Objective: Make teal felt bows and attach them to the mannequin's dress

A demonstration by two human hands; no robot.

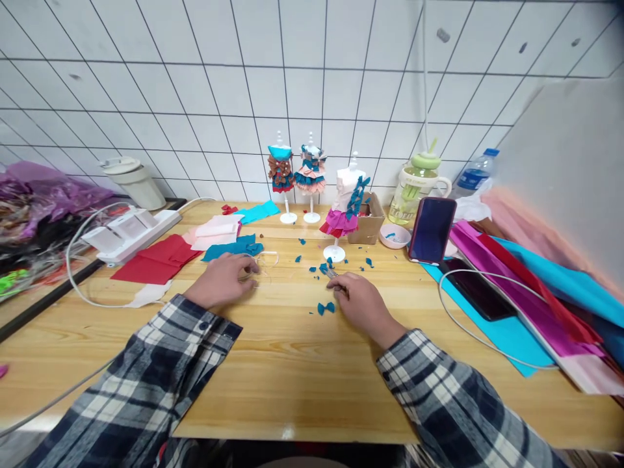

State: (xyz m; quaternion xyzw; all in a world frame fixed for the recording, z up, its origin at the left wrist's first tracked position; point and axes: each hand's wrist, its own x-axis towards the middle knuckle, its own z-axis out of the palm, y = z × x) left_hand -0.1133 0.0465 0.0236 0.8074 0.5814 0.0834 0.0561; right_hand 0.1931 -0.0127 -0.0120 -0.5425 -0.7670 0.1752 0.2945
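My left hand (pixel 225 279) rests on the table with curved fingers, thumb and forefinger apart. Beside its fingertips lies some loose white thread (pixel 266 260), and teal crepe paper (pixel 233 248) is just behind. My right hand (pixel 363 304) is closed at the fingertips on a small metallic tool (pixel 331 272), mostly hidden, so its kind is unclear. A teal paper bow (pixel 326 308) lies just left of that hand. Teal scraps (pixel 324 267) are scattered in front of it. Behind them stands a mini dress form (pixel 340 218) in a pink and magenta paper dress with teal bows.
Two more dressed forms (pixel 287 217) stand by the tiled wall, near a cardboard box (pixel 369 227) and a pink dish (pixel 394 236). A propped phone (pixel 432 229), a jug (pixel 420 188) and coloured paper (pixel 517 273) are right; red paper (pixel 156 259) and a power strip (pixel 141 235) left.
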